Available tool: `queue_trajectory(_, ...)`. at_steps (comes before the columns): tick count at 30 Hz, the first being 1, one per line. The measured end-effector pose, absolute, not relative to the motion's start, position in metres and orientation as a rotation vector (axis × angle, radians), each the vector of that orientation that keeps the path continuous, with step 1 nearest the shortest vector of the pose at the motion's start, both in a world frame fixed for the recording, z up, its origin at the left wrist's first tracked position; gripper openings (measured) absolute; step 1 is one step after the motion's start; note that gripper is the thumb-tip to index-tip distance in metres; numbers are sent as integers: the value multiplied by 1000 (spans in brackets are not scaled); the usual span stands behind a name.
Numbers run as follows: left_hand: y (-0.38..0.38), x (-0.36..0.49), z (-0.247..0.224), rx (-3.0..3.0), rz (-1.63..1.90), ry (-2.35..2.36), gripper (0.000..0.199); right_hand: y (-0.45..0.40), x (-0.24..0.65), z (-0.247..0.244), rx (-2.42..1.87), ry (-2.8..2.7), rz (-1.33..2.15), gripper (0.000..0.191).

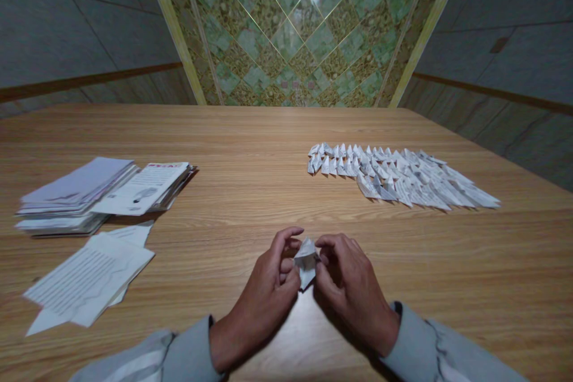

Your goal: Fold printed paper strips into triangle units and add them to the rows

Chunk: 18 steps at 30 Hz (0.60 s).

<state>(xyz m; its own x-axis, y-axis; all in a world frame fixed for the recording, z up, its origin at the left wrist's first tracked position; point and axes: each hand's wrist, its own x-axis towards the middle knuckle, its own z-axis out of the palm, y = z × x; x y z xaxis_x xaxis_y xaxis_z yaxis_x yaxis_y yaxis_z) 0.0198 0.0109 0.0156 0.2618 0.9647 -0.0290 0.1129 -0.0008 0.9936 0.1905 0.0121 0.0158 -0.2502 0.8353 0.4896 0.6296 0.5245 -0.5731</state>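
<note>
Between my two hands, just above the near middle of the table, is a small folded paper boat [306, 259] of printed white paper, its peak pointing up. My left hand [273, 280] grips its left side, the thumb low on the paper and the index finger curled above. On the right edge, the thumb and fingers of my right hand [351, 283] pinch the paper. Parts of the boat are covered by my fingertips.
Rows of folded paper boats [394, 176] stand on the wooden table [242, 191] at the right. A paper stack [76, 191] and printed booklets [145, 188] lie at the left, with loose printed sheets [94, 274] nearer. A tiled wall [290, 30] rises beyond.
</note>
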Motion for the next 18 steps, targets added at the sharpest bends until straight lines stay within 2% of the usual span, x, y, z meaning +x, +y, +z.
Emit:
queue_trajectory(2,12,19,15,1413,973,1106,43,12,191,16,-1169,-2028,266,20)
queue_trajectory(6,13,19,16,1391,1034,1058,18,12,192,20,-1159,-2119,193,16)
queue_trajectory(8,13,19,15,1328,1039,1018,14,12,192,21,-1154,-2154,163,17)
queue_trajectory(14,17,22,11,1079,1024,922,41,11,191,19,-1187,-2130,285,20)
queue_trajectory(18,17,23,17,1031,1019,929,44,14,191,16,-1271,-1907,771,18)
